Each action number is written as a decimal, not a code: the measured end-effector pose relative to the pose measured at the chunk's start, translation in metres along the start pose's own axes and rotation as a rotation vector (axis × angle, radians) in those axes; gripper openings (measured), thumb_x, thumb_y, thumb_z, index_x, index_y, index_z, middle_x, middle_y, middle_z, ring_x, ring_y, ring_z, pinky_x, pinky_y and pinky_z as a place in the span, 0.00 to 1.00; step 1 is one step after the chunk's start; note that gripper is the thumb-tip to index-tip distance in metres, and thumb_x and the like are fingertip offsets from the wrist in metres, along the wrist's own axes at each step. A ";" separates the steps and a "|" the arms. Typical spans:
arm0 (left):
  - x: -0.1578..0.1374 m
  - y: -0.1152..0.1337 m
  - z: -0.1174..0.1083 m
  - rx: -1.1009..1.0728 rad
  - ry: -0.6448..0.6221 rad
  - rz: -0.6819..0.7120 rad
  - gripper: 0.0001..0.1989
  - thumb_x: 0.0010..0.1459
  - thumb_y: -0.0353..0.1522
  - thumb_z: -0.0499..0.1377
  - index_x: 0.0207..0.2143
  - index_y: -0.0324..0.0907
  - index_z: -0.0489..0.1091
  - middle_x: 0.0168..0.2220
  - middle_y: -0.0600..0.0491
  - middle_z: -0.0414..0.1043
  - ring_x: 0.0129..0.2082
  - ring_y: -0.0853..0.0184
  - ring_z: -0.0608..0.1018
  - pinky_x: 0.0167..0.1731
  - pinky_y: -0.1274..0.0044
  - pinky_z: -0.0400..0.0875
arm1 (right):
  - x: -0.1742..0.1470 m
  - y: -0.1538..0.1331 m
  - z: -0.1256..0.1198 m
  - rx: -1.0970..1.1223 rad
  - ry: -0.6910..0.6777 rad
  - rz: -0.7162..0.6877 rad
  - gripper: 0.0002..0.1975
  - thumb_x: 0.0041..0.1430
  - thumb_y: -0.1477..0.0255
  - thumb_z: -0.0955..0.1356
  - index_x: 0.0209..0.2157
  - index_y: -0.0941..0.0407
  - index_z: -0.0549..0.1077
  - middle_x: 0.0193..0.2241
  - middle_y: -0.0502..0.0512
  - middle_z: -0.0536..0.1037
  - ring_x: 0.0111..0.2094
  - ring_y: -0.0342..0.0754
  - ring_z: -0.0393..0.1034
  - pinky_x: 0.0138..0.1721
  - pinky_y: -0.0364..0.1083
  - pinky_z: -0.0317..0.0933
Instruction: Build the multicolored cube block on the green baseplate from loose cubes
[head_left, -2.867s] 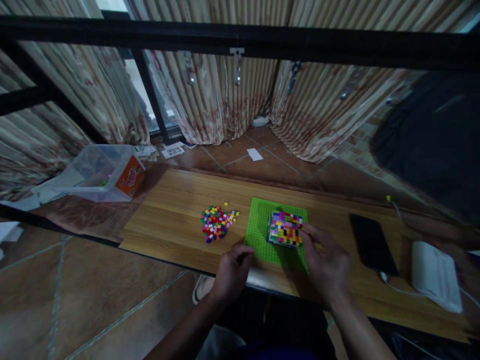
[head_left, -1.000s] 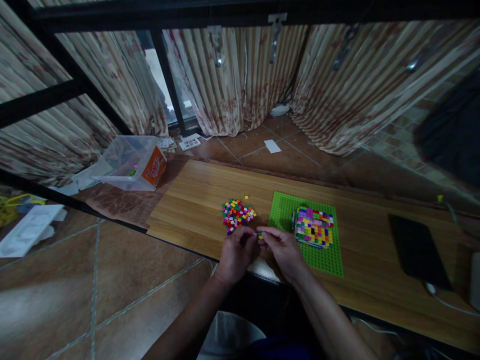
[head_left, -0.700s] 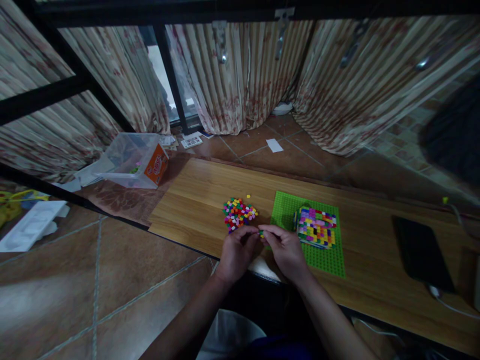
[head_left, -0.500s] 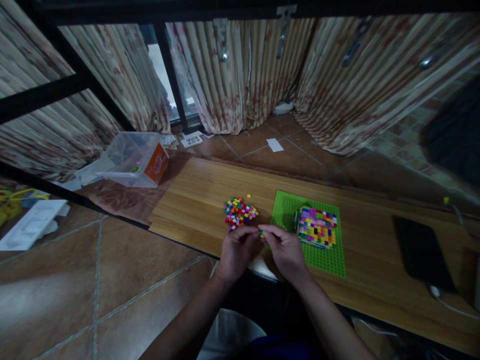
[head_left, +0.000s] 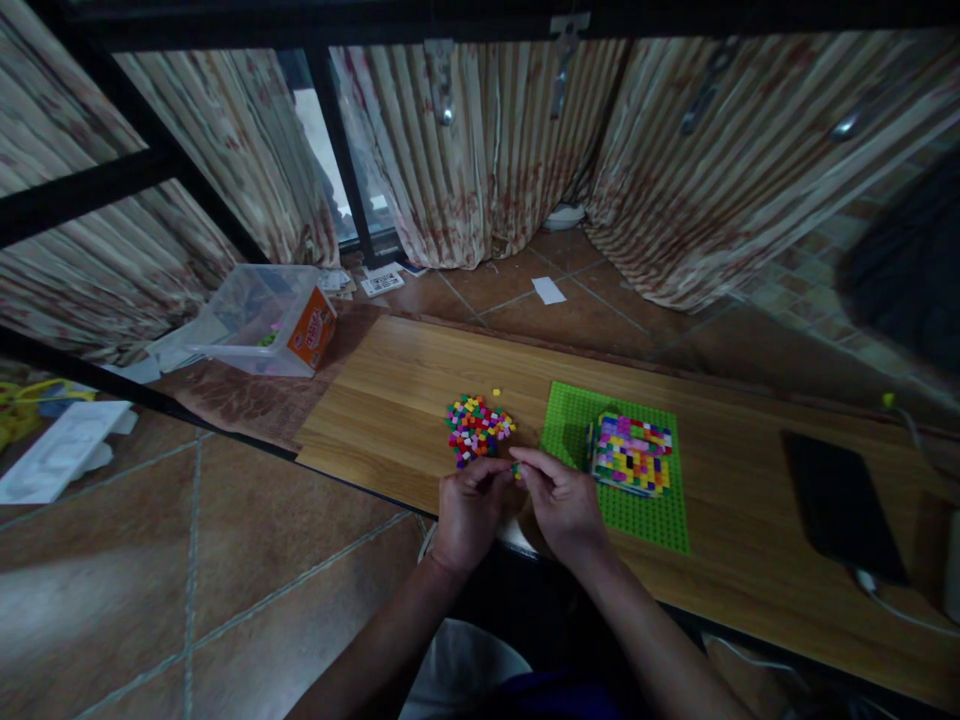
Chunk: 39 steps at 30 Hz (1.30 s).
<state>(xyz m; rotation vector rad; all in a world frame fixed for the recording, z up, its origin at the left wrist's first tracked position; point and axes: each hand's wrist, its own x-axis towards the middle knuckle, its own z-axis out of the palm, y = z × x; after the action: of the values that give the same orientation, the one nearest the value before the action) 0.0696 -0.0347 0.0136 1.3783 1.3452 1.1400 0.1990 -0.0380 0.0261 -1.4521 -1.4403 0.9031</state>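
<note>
My left hand [head_left: 470, 508] and my right hand [head_left: 564, 502] meet in front of me over the near edge of the table. Both are closed in a pinch on small building bricks [head_left: 517, 471], of which green and yellow bits show between the fingertips. Just beyond my left hand lies a loose pile of colourful bricks [head_left: 478, 428]. To the right of my right hand, a green baseplate [head_left: 568, 412] carries a block-shaped build of many-coloured bricks [head_left: 632, 453].
A single yellow brick [head_left: 496, 392] lies behind the pile. On the wooden table [head_left: 405, 385], a black tablet or phone [head_left: 844, 505] with a white cable lies at the right. A clear plastic bin [head_left: 259, 320] with an orange label stands beyond the left end.
My two hands stay together with the bricks between the fingertips, and the fingers shift slightly. The whole view moves a little; the pile and the build look the same.
</note>
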 end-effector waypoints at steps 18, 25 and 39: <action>-0.002 -0.002 -0.007 0.165 -0.032 0.000 0.08 0.59 0.29 0.55 0.39 0.41 0.72 0.34 0.52 0.75 0.33 0.68 0.76 0.35 0.78 0.68 | -0.003 0.019 -0.004 0.106 0.050 0.137 0.14 0.57 0.66 0.66 0.43 0.54 0.77 0.41 0.56 0.80 0.41 0.51 0.75 0.44 0.51 0.68; -0.003 -0.004 -0.007 0.047 -0.082 -0.076 0.04 0.58 0.32 0.55 0.35 0.41 0.68 0.26 0.57 0.67 0.26 0.71 0.68 0.27 0.81 0.62 | 0.025 0.015 -0.007 -0.031 0.104 0.028 0.09 0.56 0.69 0.66 0.36 0.54 0.78 0.35 0.55 0.79 0.36 0.50 0.73 0.40 0.49 0.66; 0.006 0.015 -0.003 -0.561 -0.176 -0.500 0.11 0.48 0.31 0.57 0.33 0.38 0.75 0.18 0.58 0.64 0.17 0.74 0.64 0.20 0.80 0.60 | 0.009 -0.001 0.001 -0.092 -0.015 -0.242 0.10 0.64 0.70 0.63 0.39 0.52 0.77 0.38 0.54 0.79 0.42 0.49 0.71 0.46 0.49 0.64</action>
<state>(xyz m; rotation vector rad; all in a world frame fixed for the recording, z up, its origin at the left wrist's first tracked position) 0.0697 -0.0294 0.0290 0.6676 1.0487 0.9273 0.1985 -0.0291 0.0279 -1.3037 -1.6467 0.7061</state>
